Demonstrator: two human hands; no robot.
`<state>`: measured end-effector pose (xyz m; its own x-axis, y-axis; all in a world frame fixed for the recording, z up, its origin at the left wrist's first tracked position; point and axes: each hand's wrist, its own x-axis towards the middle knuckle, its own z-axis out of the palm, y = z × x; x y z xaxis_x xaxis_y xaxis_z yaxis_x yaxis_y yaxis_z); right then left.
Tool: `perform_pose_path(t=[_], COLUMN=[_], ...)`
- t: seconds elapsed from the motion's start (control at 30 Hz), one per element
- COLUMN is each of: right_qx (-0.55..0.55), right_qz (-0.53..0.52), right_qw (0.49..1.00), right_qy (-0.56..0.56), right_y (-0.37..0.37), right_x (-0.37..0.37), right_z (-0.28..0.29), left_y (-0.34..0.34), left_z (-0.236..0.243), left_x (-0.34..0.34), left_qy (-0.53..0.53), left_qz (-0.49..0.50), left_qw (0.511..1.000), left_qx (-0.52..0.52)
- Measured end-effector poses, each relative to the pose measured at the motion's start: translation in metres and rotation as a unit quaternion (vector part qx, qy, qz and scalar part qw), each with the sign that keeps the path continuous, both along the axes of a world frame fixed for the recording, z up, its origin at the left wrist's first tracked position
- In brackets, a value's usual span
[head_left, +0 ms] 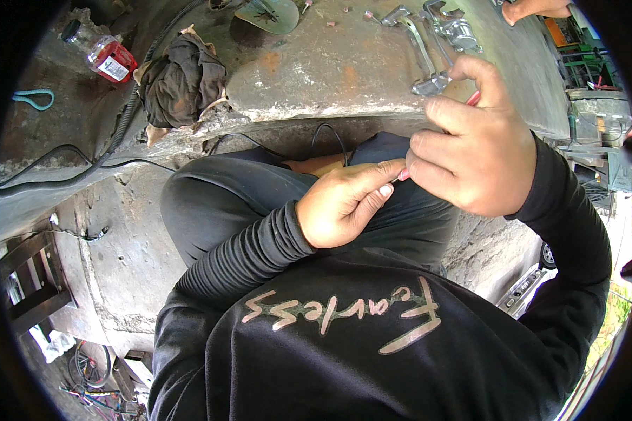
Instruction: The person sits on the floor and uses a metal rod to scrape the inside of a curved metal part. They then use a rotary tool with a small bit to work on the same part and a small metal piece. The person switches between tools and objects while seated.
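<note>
My left hand is over my lap, thumb and fingers pinched on a small thin piece, mostly hidden, beside a pinkish-red tip. Close against it is my right hand, its fingers curled round a slim red stick-like tool that shows above the forefinger. Whether the tip belongs to that tool or to the piece in my left hand, I cannot tell. Beyond the right hand, a wrench and a metal clamp-like tool lie on the worn metal surface.
A crumpled dark rag lies at the surface's left edge. Farther left are a bottle of red liquid and a black hose. Small pinkish pieces and a clear scoop-like dish sit at the back. Another person's hand shows at top right.
</note>
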<state>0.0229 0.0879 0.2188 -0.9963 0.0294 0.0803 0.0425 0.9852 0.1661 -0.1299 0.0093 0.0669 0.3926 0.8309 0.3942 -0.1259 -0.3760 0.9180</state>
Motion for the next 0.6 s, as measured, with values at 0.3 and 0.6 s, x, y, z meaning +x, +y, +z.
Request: perform_pose_path(t=[0.3,0.6], right_qx=[-0.004,0.003], right_qz=[-0.013,0.029], right_qw=[0.996,0.999], right_qy=[-0.083,-0.020], right_y=[-0.0014,0.0027], right_x=[0.0042,0.0026], right_z=[0.0033,0.0008], left_y=[-0.0001,0.0013], left_z=[0.0005,-0.0009], left_x=[-0.0011,0.0000], left_qy=[-0.003,-0.002], left_qz=[-0.004,0.008], left_qw=[1.000,1.000], left_qx=[-0.006,-0.001])
